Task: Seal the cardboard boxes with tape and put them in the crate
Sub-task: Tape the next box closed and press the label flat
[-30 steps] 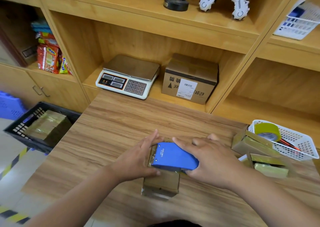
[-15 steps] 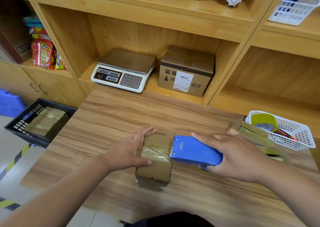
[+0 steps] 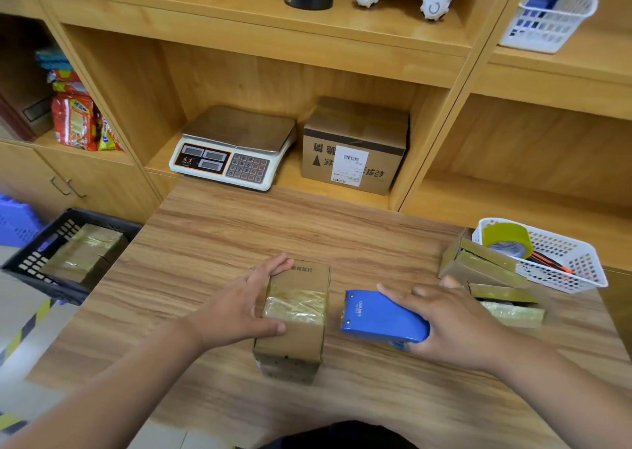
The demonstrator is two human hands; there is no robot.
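Note:
A small cardboard box (image 3: 297, 315) stands on the wooden table (image 3: 205, 243) with a strip of clear tape across its top. My left hand (image 3: 239, 308) grips its left side, fingers at the far corner and thumb on the near edge. Just right of the box, my right hand (image 3: 444, 325) holds a blue tape dispenser (image 3: 379, 318) lying on the table, a small gap between its toothed end and the box. A black crate (image 3: 30, 263) sits low at the left with a taped box (image 3: 82, 253) inside.
More cardboard boxes (image 3: 485, 270) lie at the table's right, beside a white basket (image 3: 561, 263) holding a tape roll (image 3: 506, 239). The shelf behind carries a scale (image 3: 232, 150) and a bigger labelled carton (image 3: 352, 147).
The dispenser has slid rightward off the box top and now rests on the table beside it. A tape strip lies across the box. My left hand stays on the box.

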